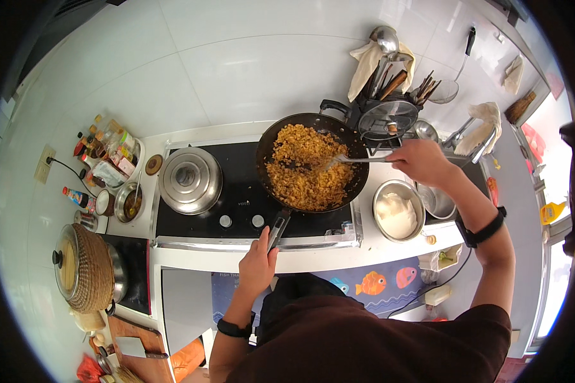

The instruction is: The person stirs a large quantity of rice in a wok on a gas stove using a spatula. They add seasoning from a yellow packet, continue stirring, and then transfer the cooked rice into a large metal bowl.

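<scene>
A dark frying pan (264, 191) with a long handle sits on the right side of a black cooktop (237, 191). My left hand (258, 265) grips the pan's long handle near the counter's front edge. Crumbly golden-brown food (306, 177), broken into small pieces, covers most of the pan's bottom. My right hand (419, 160) holds a metal spatula (364, 160) by its handle, reaching in from the right. The spatula's blurred head is in the food near the pan's middle. A metal bowl (376, 225) of pale, soft, dough-like stuff stands below my right hand.
Left on the cooktop stands a lidded steel pot (190, 181). Sauce bottles (108, 151) and a bowl with a spoon (128, 202) crowd the left corner. Behind the pan at right are a glass lid (388, 119) and a utensil holder (371, 103). A cleaver (130, 346) lies on a cutting board.
</scene>
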`<move>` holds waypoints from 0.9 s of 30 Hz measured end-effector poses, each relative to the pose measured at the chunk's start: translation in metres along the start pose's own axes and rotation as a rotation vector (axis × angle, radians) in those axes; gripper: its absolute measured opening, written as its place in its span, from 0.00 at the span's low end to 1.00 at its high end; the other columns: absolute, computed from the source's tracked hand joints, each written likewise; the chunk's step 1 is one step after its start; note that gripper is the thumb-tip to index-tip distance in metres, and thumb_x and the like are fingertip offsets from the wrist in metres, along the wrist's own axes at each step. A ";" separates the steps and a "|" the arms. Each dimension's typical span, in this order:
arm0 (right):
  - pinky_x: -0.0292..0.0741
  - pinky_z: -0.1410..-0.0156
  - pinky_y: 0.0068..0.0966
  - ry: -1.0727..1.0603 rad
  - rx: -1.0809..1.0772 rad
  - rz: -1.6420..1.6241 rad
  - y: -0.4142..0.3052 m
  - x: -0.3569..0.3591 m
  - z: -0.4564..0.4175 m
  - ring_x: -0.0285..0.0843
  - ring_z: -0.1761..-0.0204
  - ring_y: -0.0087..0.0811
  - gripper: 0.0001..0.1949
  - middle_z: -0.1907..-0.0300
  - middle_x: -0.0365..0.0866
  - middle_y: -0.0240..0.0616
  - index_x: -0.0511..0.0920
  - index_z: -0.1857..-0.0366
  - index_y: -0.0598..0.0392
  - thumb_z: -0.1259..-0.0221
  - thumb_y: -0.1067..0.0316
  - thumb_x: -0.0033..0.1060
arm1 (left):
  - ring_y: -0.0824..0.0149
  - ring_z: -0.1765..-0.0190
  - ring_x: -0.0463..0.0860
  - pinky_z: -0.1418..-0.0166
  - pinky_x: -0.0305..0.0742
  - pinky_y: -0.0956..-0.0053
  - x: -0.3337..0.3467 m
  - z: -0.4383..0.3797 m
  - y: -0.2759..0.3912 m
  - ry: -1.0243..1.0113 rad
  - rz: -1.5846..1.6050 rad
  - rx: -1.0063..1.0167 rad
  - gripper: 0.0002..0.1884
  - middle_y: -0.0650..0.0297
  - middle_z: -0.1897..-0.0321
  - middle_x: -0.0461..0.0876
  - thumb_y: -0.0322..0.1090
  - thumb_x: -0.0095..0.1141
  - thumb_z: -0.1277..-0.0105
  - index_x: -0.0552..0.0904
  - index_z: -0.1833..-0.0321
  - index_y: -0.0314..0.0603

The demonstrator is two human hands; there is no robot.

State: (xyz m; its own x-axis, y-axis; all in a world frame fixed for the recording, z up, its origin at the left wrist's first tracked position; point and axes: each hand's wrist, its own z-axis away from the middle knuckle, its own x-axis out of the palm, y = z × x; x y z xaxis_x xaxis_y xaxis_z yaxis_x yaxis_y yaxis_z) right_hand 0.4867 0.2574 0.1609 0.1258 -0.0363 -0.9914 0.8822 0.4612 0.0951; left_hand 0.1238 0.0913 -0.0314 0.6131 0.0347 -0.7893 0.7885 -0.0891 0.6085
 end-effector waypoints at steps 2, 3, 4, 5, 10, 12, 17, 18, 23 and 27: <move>0.78 0.57 0.39 -0.046 -0.032 0.005 -0.003 -0.003 0.008 0.83 0.61 0.40 0.10 0.68 0.82 0.35 0.88 0.56 0.35 0.37 0.58 0.61 | 0.47 0.57 0.84 0.57 0.80 0.56 0.001 0.002 -0.001 0.000 -0.024 -0.021 0.29 0.51 0.54 0.82 0.41 0.53 0.27 0.64 0.25 0.43; 0.78 0.57 0.39 -0.069 -0.038 0.009 -0.003 -0.002 0.016 0.83 0.61 0.39 0.10 0.68 0.82 0.34 0.88 0.57 0.35 0.38 0.58 0.60 | 0.47 0.57 0.84 0.57 0.79 0.56 0.002 0.001 -0.001 0.008 -0.024 -0.016 0.29 0.51 0.54 0.82 0.41 0.53 0.27 0.64 0.25 0.43; 0.78 0.58 0.39 -0.092 -0.046 0.045 -0.009 0.008 0.017 0.83 0.61 0.39 0.10 0.67 0.82 0.34 0.88 0.56 0.35 0.37 0.58 0.60 | 0.47 0.57 0.84 0.56 0.79 0.56 0.003 0.000 -0.002 0.015 -0.025 -0.012 0.29 0.51 0.54 0.82 0.41 0.53 0.27 0.64 0.25 0.43; 0.78 0.58 0.39 -0.060 -0.043 0.011 -0.011 0.024 0.014 0.83 0.61 0.40 0.10 0.68 0.83 0.35 0.88 0.56 0.35 0.36 0.57 0.59 | 0.47 0.57 0.84 0.56 0.79 0.56 0.004 0.001 -0.001 0.023 -0.027 -0.009 0.29 0.51 0.54 0.81 0.41 0.53 0.27 0.64 0.25 0.44; 0.80 0.58 0.39 0.142 0.064 -0.093 -0.014 0.091 -0.017 0.84 0.61 0.42 0.09 0.67 0.83 0.38 0.87 0.57 0.38 0.34 0.58 0.58 | 0.48 0.49 0.79 0.47 0.76 0.57 -0.002 0.002 0.012 0.022 -0.021 -0.095 0.27 0.52 0.52 0.79 0.40 0.57 0.30 0.70 0.29 0.41; 0.80 0.58 0.39 0.188 0.101 -0.141 -0.017 0.097 -0.019 0.84 0.62 0.43 0.08 0.66 0.83 0.39 0.87 0.57 0.39 0.34 0.59 0.58 | 0.47 0.46 0.77 0.44 0.74 0.57 0.005 0.013 0.008 0.215 -0.031 -0.024 0.26 0.51 0.49 0.78 0.38 0.59 0.31 0.73 0.32 0.40; 0.80 0.59 0.40 0.167 0.163 -0.132 -0.027 0.117 -0.004 0.83 0.63 0.45 0.11 0.63 0.82 0.41 0.84 0.51 0.40 0.34 0.61 0.59 | 0.45 0.41 0.73 0.38 0.71 0.56 0.016 0.067 0.000 0.498 -0.005 -0.158 0.20 0.47 0.44 0.75 0.33 0.63 0.34 0.79 0.40 0.36; 0.79 0.59 0.40 0.149 0.154 -0.149 -0.029 0.118 0.004 0.83 0.63 0.45 0.11 0.63 0.81 0.40 0.83 0.50 0.40 0.34 0.61 0.59 | 0.45 0.42 0.73 0.38 0.71 0.56 0.020 0.085 -0.008 0.516 -0.011 -0.206 0.19 0.47 0.44 0.75 0.33 0.63 0.34 0.79 0.41 0.36; 0.78 0.58 0.44 0.001 0.095 -0.189 -0.040 0.106 0.024 0.84 0.62 0.47 0.17 0.65 0.85 0.45 0.78 0.44 0.43 0.37 0.63 0.61 | 0.46 0.44 0.75 0.38 0.71 0.56 0.043 0.205 -0.037 0.516 -0.047 -0.541 0.15 0.47 0.46 0.76 0.31 0.62 0.35 0.81 0.47 0.35; 0.77 0.54 0.48 -0.081 0.070 -0.132 -0.039 0.103 0.035 0.84 0.59 0.53 0.21 0.65 0.86 0.48 0.76 0.42 0.45 0.42 0.67 0.60 | 0.46 0.44 0.76 0.39 0.72 0.57 0.066 0.297 -0.030 0.557 0.055 -0.859 0.13 0.49 0.49 0.77 0.32 0.63 0.36 0.82 0.50 0.36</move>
State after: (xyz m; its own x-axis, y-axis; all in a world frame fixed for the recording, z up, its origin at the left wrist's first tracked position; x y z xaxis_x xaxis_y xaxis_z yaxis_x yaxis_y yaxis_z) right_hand 0.4805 0.2048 0.0577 0.0403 -0.1656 -0.9854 0.9226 0.3849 -0.0270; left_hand 0.1264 -0.1994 -0.1258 0.4126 0.5290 -0.7415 0.3928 0.6311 0.6689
